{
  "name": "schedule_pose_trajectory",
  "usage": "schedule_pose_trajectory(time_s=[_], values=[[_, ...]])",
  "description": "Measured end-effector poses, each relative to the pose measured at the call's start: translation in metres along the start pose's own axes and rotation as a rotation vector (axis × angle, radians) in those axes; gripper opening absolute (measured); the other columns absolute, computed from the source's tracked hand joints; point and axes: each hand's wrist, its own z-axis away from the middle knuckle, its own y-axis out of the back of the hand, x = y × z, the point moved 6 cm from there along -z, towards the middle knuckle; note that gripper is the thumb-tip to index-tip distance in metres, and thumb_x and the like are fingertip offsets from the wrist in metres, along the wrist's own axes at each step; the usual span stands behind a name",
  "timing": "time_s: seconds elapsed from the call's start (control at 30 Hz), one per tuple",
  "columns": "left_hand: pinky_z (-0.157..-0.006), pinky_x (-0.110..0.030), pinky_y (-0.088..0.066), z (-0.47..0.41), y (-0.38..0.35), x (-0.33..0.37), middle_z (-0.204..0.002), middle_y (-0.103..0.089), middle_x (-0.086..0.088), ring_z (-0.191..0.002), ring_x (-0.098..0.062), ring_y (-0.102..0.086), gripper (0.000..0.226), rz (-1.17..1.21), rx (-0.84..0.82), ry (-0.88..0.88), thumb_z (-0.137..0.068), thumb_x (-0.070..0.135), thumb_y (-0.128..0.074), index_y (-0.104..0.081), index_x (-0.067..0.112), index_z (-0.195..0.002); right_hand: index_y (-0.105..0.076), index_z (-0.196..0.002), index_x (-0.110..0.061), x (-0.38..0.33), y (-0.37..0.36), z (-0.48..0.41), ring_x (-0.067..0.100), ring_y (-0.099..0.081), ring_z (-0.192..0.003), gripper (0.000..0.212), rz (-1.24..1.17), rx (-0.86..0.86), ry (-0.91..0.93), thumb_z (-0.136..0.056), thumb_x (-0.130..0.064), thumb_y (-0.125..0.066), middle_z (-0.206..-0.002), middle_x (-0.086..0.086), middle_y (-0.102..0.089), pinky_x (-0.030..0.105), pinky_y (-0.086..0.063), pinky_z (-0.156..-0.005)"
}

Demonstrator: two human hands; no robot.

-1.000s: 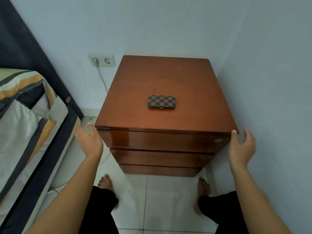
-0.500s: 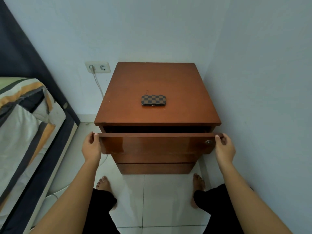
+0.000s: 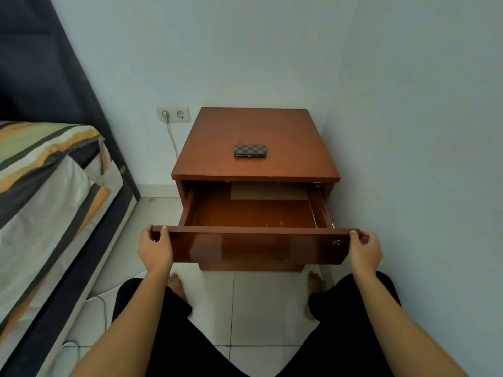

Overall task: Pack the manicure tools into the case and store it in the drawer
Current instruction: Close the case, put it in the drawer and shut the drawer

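Observation:
A closed brown checkered manicure case point(image 3: 250, 151) lies on top of the wooden nightstand point(image 3: 217, 148). The top drawer point(image 3: 253, 244) is pulled far out, and its brown floor is bare apart from a tan sheet at the back. My left hand point(image 3: 155, 247) grips the left end of the drawer front. My right hand point(image 3: 364, 247) grips the right end, close to a small brass lock. No loose tools are in sight.
A bed point(image 3: 49, 202) with striped bedding stands close on the left. A wall runs along the nightstand's right side. A wall socket point(image 3: 173, 114) with a white cable sits to the left behind it. My bare feet and knees are on the tiled floor below the drawer.
A second ago both hands were open beside the shut drawer. They took hold of its front ends and pulled it out toward me, much farther now than half a second ago.

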Motion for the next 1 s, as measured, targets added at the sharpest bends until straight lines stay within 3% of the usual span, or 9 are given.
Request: schedule_pose_trajectory(time_s=[0.13, 0.23, 0.37, 0.47, 0.67, 0.87, 1.0], values=[[-0.107, -0.042, -0.034, -0.001, 0.006, 0.017, -0.142, -0.041, -0.014, -0.132, -0.029, -0.038, 0.047, -0.091, 0.049, -0.07, -0.095, 0.024, -0.05, -0.042, 0.007, -0.137, -0.051, -0.125, -0.001, -0.016, -0.002, -0.009, 0.033, -0.053, -0.117, 0.037, 0.112, -0.082, 0.026, -0.09, -0.011, -0.053, -0.127, 0.02, -0.057, 0.034, -0.04, -0.096], [-0.112, -0.042, -0.026, -0.014, -0.003, 0.047, -0.147, -0.037, -0.013, -0.137, -0.027, -0.032, 0.049, -0.255, 0.05, -0.259, -0.094, 0.024, -0.051, -0.041, 0.005, -0.138, -0.05, -0.127, -0.001, -0.046, -0.019, -0.023, 0.031, -0.048, -0.124, 0.041, 0.253, -0.168, 0.195, -0.087, -0.009, -0.057, -0.133, 0.019, -0.053, 0.04, -0.037, -0.104], [-0.113, -0.043, -0.027, -0.05, -0.059, 0.082, -0.149, -0.037, -0.01, -0.139, -0.024, -0.031, 0.055, -0.483, -0.189, -0.539, -0.093, 0.033, -0.054, -0.039, 0.009, -0.141, -0.048, -0.13, -0.005, -0.101, -0.079, -0.036, 0.027, -0.046, -0.126, 0.047, 0.458, -0.399, 0.45, -0.087, -0.016, -0.061, -0.135, 0.014, -0.052, 0.037, -0.037, -0.105], [-0.114, -0.04, -0.023, -0.072, -0.119, 0.1, -0.157, -0.021, -0.002, -0.145, -0.019, -0.016, 0.069, -0.761, -0.371, -0.698, -0.091, 0.052, -0.047, -0.027, 0.017, -0.148, -0.042, -0.136, -0.012, -0.142, -0.144, -0.041, 0.022, -0.039, -0.132, 0.052, 0.561, -0.603, 0.62, -0.088, -0.024, -0.059, -0.142, 0.006, -0.044, 0.035, -0.034, -0.107], [-0.116, -0.036, -0.002, -0.103, -0.204, 0.121, -0.16, -0.001, -0.001, -0.147, -0.018, 0.002, 0.075, -0.968, -0.502, -0.746, -0.091, 0.065, -0.027, -0.012, 0.024, -0.151, -0.032, -0.141, -0.019, -0.2, -0.267, -0.057, 0.019, -0.032, -0.135, 0.063, 0.693, -0.787, 0.793, -0.086, -0.034, -0.059, -0.147, 0.002, -0.034, 0.042, -0.035, -0.11], [-0.117, -0.037, 0.002, -0.132, -0.227, 0.109, -0.161, 0.0, -0.002, -0.147, -0.019, 0.004, 0.069, -1.042, -0.533, -0.707, -0.094, 0.061, -0.021, -0.008, 0.025, -0.151, -0.024, -0.145, -0.022, -0.204, -0.35, -0.076, 0.024, -0.03, -0.136, 0.072, 0.809, -0.952, 0.839, -0.084, -0.044, -0.058, -0.151, 0.003, -0.028, 0.043, -0.035, -0.108], [-0.117, -0.036, 0.003, -0.136, -0.227, 0.102, -0.16, -0.001, 0.0, -0.147, -0.017, 0.004, 0.069, -1.051, -0.502, -0.721, -0.092, 0.063, -0.017, -0.007, 0.028, -0.151, -0.026, -0.144, -0.025, -0.197, -0.361, -0.079, 0.026, -0.036, -0.132, 0.07, 0.861, -0.935, 0.917, -0.085, -0.048, -0.055, -0.147, 0.004, -0.034, 0.041, -0.034, -0.106]])
